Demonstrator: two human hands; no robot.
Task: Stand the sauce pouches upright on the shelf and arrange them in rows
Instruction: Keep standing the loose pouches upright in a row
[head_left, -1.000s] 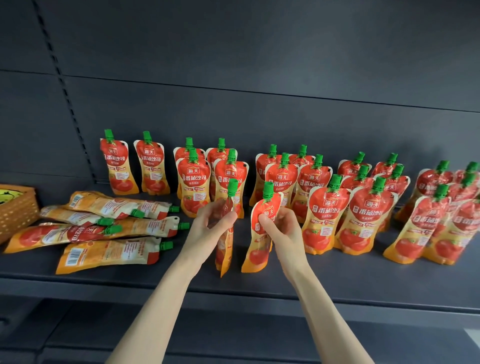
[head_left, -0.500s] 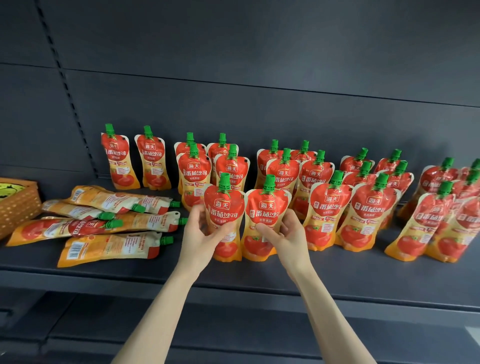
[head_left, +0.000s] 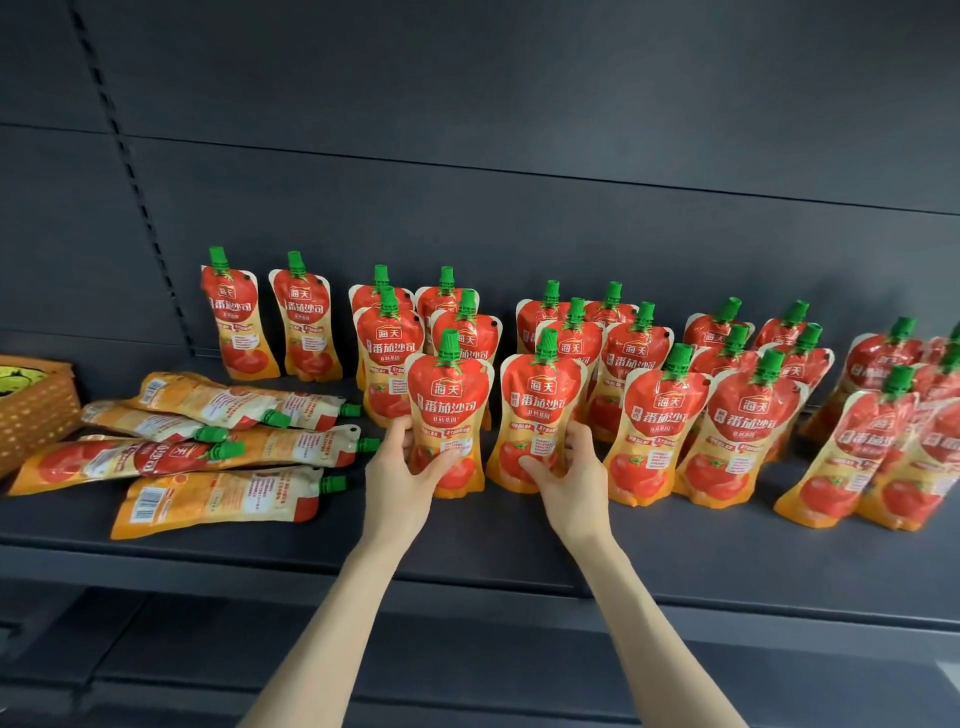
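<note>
Dark grey panelling backs the whole scene, and the long dark shelf (head_left: 675, 540) runs across it; upright sauce pouches (head_left: 748, 410) fill the middle and right in staggered rows, front to back, green caps up; two more stand alone far left against the panel; a heap of pouches lying flat (head_left: 218, 457) waits on the left, caps pointing right, beside a wicker basket (head_left: 36, 410) at the edge.

Now the change: a second ago both hands held pouches turned edge-on and lifted off the board; here those two face forward with their bases down on the shelf, side by side at the near end of the middle rows; that looks like two more standing, and the flat heap is what remains.

Left hand (head_left: 402, 465) reaches forward, arm extended, thumb across the front of the left pouch (head_left: 449, 410), fingers wrapped behind its lower half; right hand (head_left: 569, 475) mirrors it, grasping the right pouch (head_left: 540, 410) low on its right edge, thumb on the front; both grips closed, neither let go, palms turned inward; a small gap separates the two pouches.
</note>
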